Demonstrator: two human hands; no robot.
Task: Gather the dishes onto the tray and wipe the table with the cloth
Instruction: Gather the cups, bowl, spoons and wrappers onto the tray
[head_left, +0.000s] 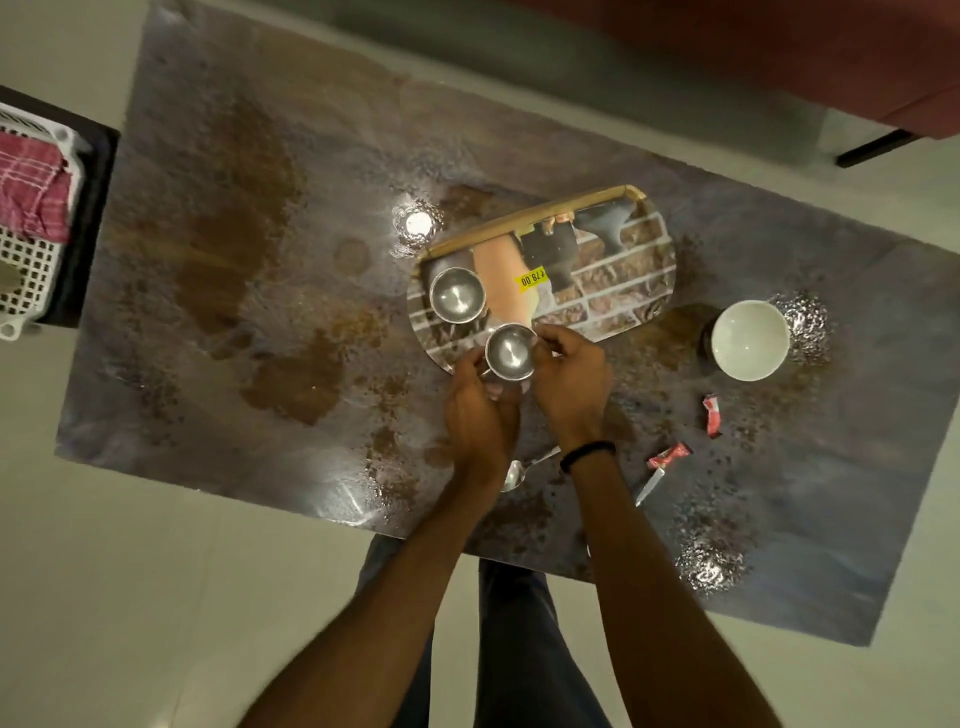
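1. A steel spoon (515, 475) lies on the worktop (260, 208) between the wrists.
2. The left hand (480, 415) and right hand (571, 384) hold a small steel bowl (510, 351), with fingers (548, 339) curled around it, at the near edge of the tray (623, 291).
3. A second steel bowl (457, 294) stands on the tray.

Steel cups (457, 294) shiny; tray (631, 296) glossy, printed; bowl (749, 340) glazed white; table (260, 270) polished, mottled; cloth (31, 187) woven; basket (26, 275) plastic.
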